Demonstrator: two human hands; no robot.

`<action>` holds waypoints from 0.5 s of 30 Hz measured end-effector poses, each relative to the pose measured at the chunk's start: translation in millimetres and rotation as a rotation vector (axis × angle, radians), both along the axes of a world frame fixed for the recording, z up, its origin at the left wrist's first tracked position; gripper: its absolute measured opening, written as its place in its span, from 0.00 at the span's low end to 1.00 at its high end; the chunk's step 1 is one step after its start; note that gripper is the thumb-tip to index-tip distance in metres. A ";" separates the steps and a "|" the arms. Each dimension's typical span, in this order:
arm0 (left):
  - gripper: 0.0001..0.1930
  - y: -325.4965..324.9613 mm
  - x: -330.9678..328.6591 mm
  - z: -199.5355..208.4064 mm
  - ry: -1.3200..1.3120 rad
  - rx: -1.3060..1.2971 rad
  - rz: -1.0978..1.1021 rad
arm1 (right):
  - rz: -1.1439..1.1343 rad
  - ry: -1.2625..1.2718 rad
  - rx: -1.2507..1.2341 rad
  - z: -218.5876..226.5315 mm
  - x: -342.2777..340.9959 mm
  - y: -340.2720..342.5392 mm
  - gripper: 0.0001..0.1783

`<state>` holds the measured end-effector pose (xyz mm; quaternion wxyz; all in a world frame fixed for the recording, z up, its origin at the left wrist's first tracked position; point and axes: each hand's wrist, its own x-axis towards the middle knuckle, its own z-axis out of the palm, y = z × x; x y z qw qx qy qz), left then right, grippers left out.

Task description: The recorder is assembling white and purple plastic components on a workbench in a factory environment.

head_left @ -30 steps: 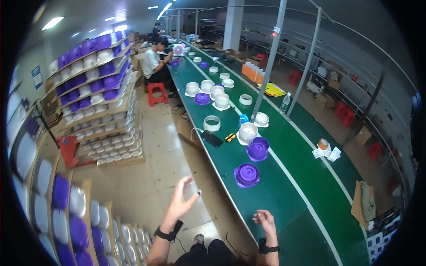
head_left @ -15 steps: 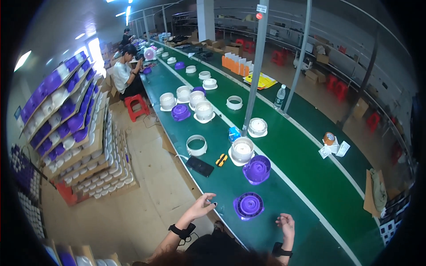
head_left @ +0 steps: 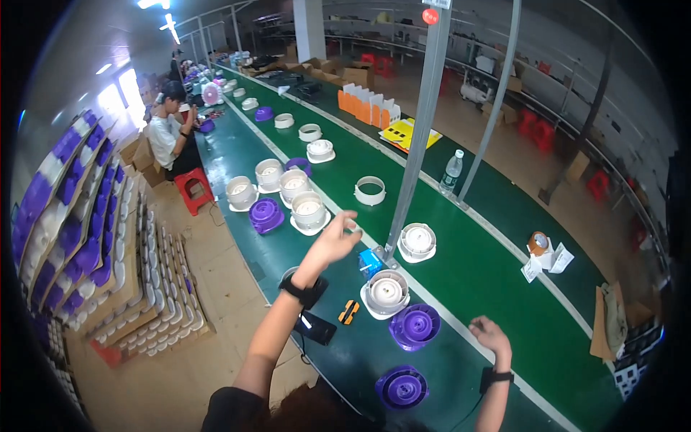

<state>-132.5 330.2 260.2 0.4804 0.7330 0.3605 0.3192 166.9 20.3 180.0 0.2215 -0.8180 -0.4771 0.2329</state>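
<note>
My left hand [head_left: 333, 241] is raised above the green work table [head_left: 475, 273], fingers loosely spread, holding nothing I can make out. It hovers over a white ring partly hidden by my wrist. My right hand [head_left: 491, 335] is lifted low at the right, fingers curled, empty. Between them sit a white round housing [head_left: 386, 291] and a purple round housing [head_left: 415, 325]. Another purple housing [head_left: 402, 387] lies nearest me. Both wrists wear black bands.
A dark phone [head_left: 314, 327], an orange-black tool [head_left: 349, 311] and a small blue box [head_left: 370, 262] lie near my left arm. A metal post [head_left: 421, 137] rises mid-table. More white and purple housings line the table. A seated person [head_left: 171, 137] works far left by stacked racks [head_left: 79, 216].
The view has swung toward the table. My left hand has risen from near the table edge to above the white parts; my right hand has lifted slightly.
</note>
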 end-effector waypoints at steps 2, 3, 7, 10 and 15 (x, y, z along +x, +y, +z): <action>0.23 47.8 40.0 -2.6 0.036 -0.001 -0.019 | -0.008 -0.001 -0.026 3.0 21.7 31.6 0.14; 0.24 77.4 59.4 -15.5 0.077 0.034 -0.027 | -0.003 0.125 -0.074 0.3 34.1 50.4 0.15; 0.23 164.0 134.5 -57.7 0.272 0.182 0.044 | -0.017 0.440 -0.143 -29.1 68.0 114.6 0.15; 0.20 218.0 159.2 -129.3 0.486 0.194 0.066 | 0.007 0.484 -0.156 -65.6 78.6 153.6 0.15; 0.19 235.6 174.5 -199.1 0.653 0.147 0.077 | 0.019 0.587 -0.238 -120.4 83.5 180.3 0.16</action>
